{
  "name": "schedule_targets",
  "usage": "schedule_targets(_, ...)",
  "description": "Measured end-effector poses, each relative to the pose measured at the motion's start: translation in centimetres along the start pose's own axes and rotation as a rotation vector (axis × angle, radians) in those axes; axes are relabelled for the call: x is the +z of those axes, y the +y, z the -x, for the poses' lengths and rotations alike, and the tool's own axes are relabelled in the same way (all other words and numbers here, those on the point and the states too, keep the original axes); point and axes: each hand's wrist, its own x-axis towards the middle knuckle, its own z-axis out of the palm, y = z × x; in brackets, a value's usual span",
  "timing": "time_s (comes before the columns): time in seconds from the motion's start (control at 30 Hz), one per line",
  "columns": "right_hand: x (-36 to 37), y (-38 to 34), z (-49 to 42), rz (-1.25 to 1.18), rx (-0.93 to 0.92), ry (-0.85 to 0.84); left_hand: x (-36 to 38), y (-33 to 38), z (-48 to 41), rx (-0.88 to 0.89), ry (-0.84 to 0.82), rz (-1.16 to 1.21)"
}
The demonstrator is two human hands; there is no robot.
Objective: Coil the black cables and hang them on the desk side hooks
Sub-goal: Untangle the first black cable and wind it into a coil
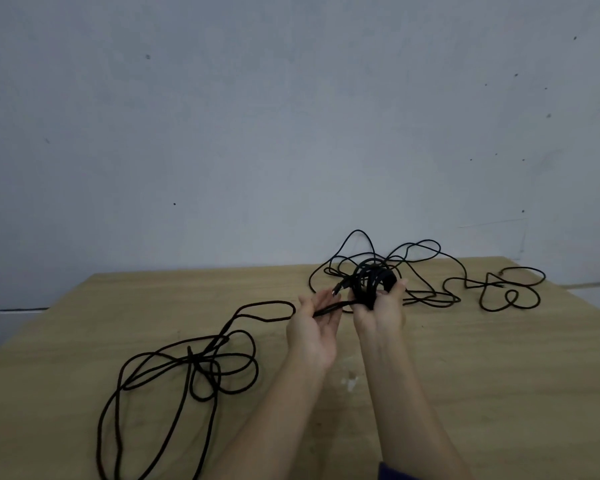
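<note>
Leftward of our left hand point(313, 329), a loose black cable point(187, 368) sprawls in loops on the desk point(499, 375). One strand runs across that hand's palm, fingers nearly straight, and we cannot tell whether the thumb pinches it. Just right of it, our right hand point(380, 315) clasps a wound coil point(371, 280). Beyond that hand and to its right, a thinner black cable point(492, 289) lies tangled.

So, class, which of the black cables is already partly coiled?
The thicker cable: its coil sits in the right hand, its tail passing through the left hand. The thin cable behind lies loose.
</note>
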Motion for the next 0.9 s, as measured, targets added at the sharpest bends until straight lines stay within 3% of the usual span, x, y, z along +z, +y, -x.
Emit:
schedule_targets(0.13, 0.2, 0.6, 0.9, 0.068, -0.071, 0.144, -0.3, -1.5, 2.3, 0.128, 0.111, -0.242)
schedule_targets(0.23, -0.5, 1.6, 1.1, 0.28, -0.133, 0.193, 0.2, -1.0, 3.3, 0.268, 0.2, -0.561)
schedule_targets(0.43, -1.3, 2.2, 2.0, 0.742, -0.22, 0.055, 1.2, 2.7, 1.1, 0.264, 0.191, -0.947)
schedule_targets(0.63, -1.4, 2.8, 3.5, 1.047, -0.262, -0.143, 0.7, 3.5, -0.4, -0.097, 0.021, -0.704)
schedule_targets(0.77, -1.1, 3.9, 4.1, 1.393, -0.499, -0.323, 0.7, 2.8, -0.6, 0.092, 0.256, -0.645)
schedule_targets(0.9, -1.0, 3.7, 3.8, 2.008, -0.593, -0.274, 0.6, 3.7, -1.0, 0.194, 0.313, -0.753)
